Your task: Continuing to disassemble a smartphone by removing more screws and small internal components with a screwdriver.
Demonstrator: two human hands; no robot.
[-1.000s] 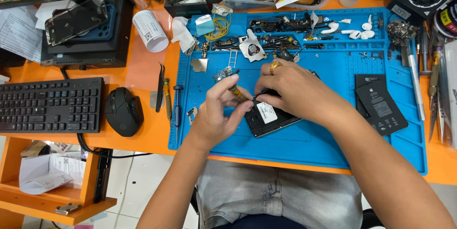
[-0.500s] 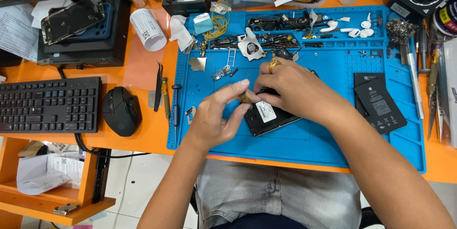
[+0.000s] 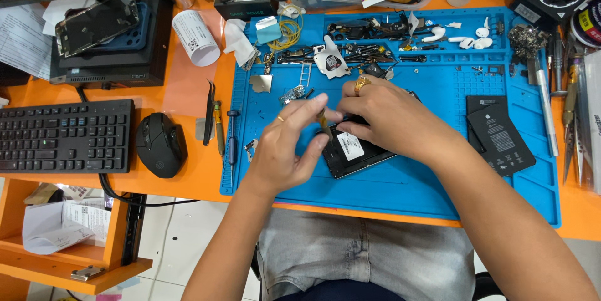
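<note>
Fingers (image 3: 316, 108) of left hand (image 3: 285, 151) are pinching a slim tool (image 3: 325, 124) over the opened phone (image 3: 357, 151); right hand (image 3: 391, 116) is pressing the phone, its grip hidden.

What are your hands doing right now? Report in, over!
Left hand pinching a small tool in its fingers. Right hand steadying the opened phone on the blue mat. Loose parts around, nothing blocking.
</note>
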